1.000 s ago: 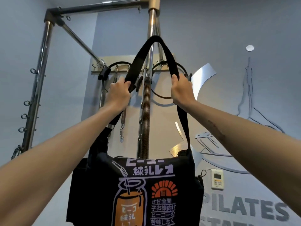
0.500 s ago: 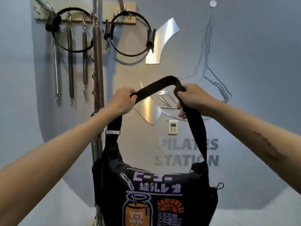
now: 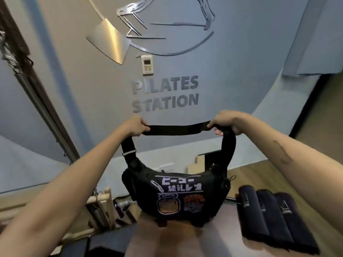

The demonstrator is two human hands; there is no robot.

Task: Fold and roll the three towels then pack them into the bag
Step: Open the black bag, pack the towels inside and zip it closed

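Both hands, left hand point(image 3: 136, 126) and right hand point(image 3: 225, 122), curl fingers around the strap point(image 3: 176, 129), so the bag point(image 3: 178, 195) hangs below, near the towels point(image 3: 269, 217).

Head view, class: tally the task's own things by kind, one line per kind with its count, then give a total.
Dark rolled towels: 3, side by side at lower right
Black bag: 1, hanging by its strap from the left hand and right hand
Total: 4
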